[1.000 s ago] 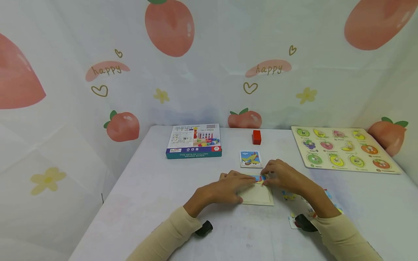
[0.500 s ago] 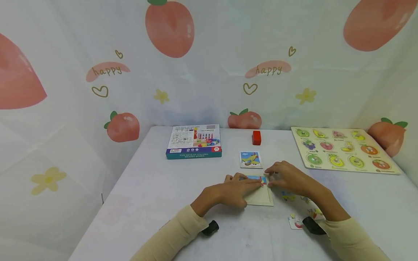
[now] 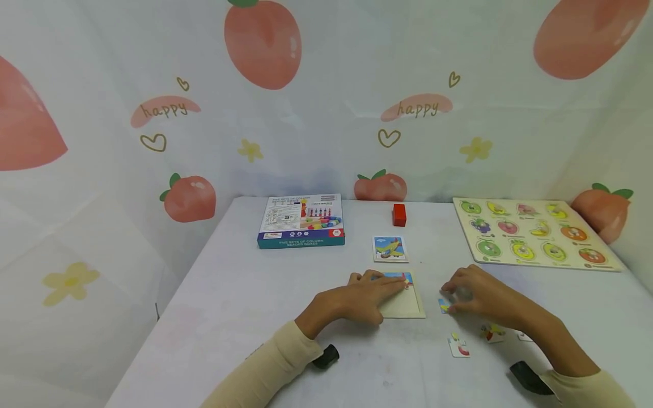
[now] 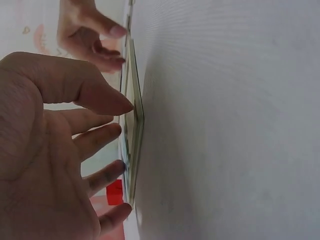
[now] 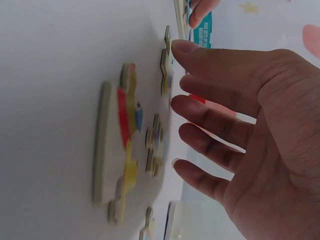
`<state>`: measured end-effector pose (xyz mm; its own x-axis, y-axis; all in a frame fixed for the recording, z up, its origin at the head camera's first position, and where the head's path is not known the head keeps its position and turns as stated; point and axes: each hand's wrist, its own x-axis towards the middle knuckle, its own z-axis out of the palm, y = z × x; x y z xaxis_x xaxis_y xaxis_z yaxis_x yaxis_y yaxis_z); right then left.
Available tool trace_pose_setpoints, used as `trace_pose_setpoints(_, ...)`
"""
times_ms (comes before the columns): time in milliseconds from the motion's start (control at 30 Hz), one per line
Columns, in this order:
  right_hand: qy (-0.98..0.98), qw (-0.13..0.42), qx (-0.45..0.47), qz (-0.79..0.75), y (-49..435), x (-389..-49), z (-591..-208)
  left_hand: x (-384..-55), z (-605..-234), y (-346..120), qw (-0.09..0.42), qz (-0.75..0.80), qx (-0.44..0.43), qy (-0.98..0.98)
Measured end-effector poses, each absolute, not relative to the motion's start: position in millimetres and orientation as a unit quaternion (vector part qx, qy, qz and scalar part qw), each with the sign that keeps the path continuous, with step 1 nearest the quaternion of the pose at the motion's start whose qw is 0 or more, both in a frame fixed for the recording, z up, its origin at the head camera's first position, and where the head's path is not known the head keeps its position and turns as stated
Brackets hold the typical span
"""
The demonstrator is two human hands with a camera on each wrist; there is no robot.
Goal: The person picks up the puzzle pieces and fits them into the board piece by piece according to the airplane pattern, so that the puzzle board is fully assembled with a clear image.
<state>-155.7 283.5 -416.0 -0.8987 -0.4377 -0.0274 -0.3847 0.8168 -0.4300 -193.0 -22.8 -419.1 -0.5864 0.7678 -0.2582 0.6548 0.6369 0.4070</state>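
Observation:
My left hand (image 3: 359, 297) lies across the left side of a small wooden puzzle tray (image 3: 403, 309), fingers extended over its top edge. In the left wrist view, its thumb and fingertips rest at the tray's rim. Blue-and-red puzzle pieces (image 3: 409, 277) sit along the tray's top row, partly hidden by those fingers. To the right, my right hand (image 3: 482, 294) hovers over a blue-and-yellow puzzle piece (image 3: 442, 306), thumb and fingers apart. The right wrist view shows the thumb right beside that piece (image 5: 165, 67), nothing gripped. Loose puzzle pieces (image 3: 460, 347) lie nearer the front.
Behind the tray lies a square airplane picture (image 3: 390, 248), with a red block (image 3: 399, 215) farther back. A boxed bead set (image 3: 301, 221) stands at back left, a fruit peg board (image 3: 548, 266) at back right. More puzzle pieces (image 3: 493, 333) lie under the right forearm.
My right hand has left the tray's upper right corner and moved right and toward me, over the loose pieces. My left hand slid slightly right across the tray, then stayed.

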Motion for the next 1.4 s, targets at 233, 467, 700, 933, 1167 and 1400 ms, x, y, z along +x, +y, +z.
trace_pose_setpoints(233,0.956,0.08,-0.198,-0.203,288.8,-149.4,-416.3,-191.4,-414.3,-32.2,0.193,0.138,0.383,0.893)
trace_pose_setpoints(467,0.954,0.07,-0.214,-0.196,291.5,-149.4,-417.5,-188.2,-413.6,-41.1,0.168,0.106,0.332,0.922)
trace_pose_setpoints(700,0.953,0.071,-0.212,-0.204,292.6,-147.6,-416.8,-186.8,-414.6,-47.7,0.146,0.088,0.318,0.933)
trace_pose_setpoints(933,0.953,0.062,-0.212,-0.208,290.9,-148.4,-418.1,-186.9,-415.0,-50.3,0.144,0.084,0.309,0.936)
trace_pose_setpoints(1167,0.958,0.057,-0.201,-0.198,285.1,-150.7,-418.0,-186.0,-415.2,-50.1,0.141,0.068,0.3,0.941)
trace_pose_setpoints(1400,0.955,0.049,-0.209,-0.205,275.5,-155.0,-415.9,-188.6,-417.1,-51.1,0.139,0.07,0.306,0.939)
